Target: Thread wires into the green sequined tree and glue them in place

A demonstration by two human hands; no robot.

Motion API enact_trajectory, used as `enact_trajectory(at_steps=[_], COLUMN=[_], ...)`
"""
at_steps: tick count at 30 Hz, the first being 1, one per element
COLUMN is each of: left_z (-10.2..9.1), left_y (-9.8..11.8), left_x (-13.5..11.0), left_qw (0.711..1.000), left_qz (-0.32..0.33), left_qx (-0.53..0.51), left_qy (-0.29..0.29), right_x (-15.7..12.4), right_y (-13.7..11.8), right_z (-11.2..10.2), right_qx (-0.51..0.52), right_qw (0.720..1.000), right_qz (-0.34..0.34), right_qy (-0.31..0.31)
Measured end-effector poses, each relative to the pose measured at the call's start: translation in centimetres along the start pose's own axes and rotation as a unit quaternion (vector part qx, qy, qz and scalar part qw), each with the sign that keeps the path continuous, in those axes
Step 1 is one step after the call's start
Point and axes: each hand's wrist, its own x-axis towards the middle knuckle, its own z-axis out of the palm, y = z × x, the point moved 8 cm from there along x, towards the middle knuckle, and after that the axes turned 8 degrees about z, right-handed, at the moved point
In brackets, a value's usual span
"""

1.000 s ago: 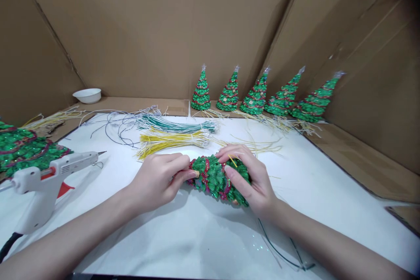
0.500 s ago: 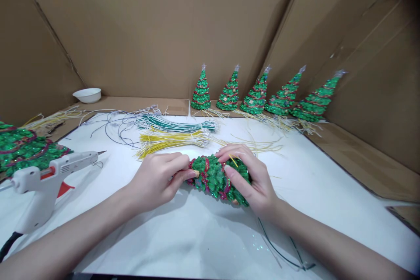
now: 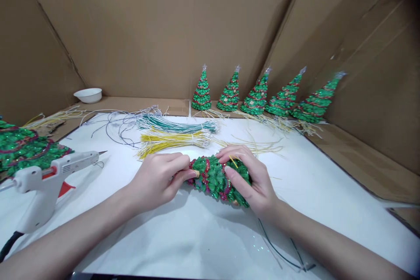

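Note:
A small green glitter Christmas tree (image 3: 215, 178) with red trim lies on its side on the white table surface (image 3: 197, 236), its tip pointing left. My right hand (image 3: 252, 179) wraps round its wide lower part, with a thin yellow wire under the fingers. My left hand (image 3: 160, 179) pinches the tree's narrow tip between thumb and fingers.
A white glue gun (image 3: 49, 179) rests at the left, beside more green trees (image 3: 22, 148). Bundles of yellow wires (image 3: 173, 140) and green wires (image 3: 177, 126) lie behind my hands. Several finished trees (image 3: 256, 96) stand in a row at the back. A white bowl (image 3: 87, 95) sits far left. Cardboard walls surround the table.

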Motion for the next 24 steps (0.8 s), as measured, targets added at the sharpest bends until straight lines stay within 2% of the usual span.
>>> enact_trajectory(at_steps=[15, 24], left_z=[-0.07, 0.06], left_y=[0.01, 0.00], left_x=[-0.02, -0.05], left_qw=[1.000, 1.000], left_qz=[-0.002, -0.003], left_qx=[0.001, -0.001], left_qy=[0.002, -0.022], right_x=[0.03, 0.03], right_y=[-0.17, -0.14], right_z=[-0.10, -0.08], right_qx=[-0.009, -0.007], right_qw=[1.000, 1.000], right_qz=[0.002, 0.003], right_qy=[0.009, 0.012])
